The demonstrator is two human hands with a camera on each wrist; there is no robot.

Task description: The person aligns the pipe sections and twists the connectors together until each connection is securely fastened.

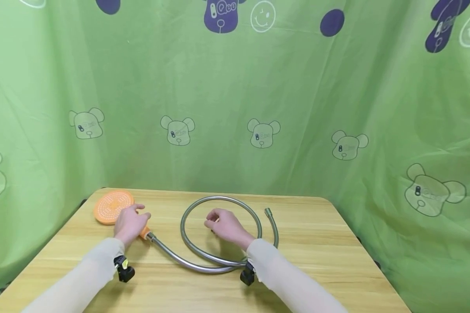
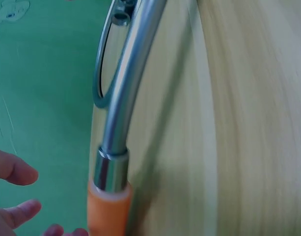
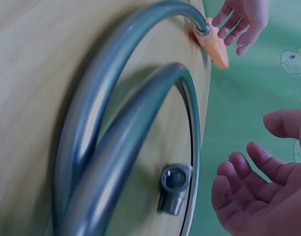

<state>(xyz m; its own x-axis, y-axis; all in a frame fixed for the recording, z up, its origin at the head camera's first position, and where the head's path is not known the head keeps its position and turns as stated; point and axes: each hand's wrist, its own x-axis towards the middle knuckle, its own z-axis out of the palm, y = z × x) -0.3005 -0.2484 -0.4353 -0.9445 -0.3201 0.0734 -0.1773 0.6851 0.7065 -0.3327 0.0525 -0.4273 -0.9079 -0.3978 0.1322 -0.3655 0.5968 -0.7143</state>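
Note:
An orange shower head [image 1: 111,205] lies at the table's far left, its spray face up, joined to a silver metal hose [image 1: 188,263]. My left hand [image 1: 131,221] hovers over its handle with fingers loosely spread and holds nothing. In the left wrist view, fingertips show beside the orange handle [image 2: 108,211]. The hose runs right and loops once. My right hand [image 1: 226,225], fingers relaxed and slightly bent, hovers over the loop, holding nothing. Inside that loop, the right wrist view shows a small dark grey fitting with a round opening [image 3: 175,189], mostly hidden by my hand in the head view.
The hose's free end [image 1: 268,212] points toward the back, right of the loop. All of it lies on a light wooden table [image 1: 317,269]. A green patterned curtain [image 1: 219,169] hangs behind and along the sides.

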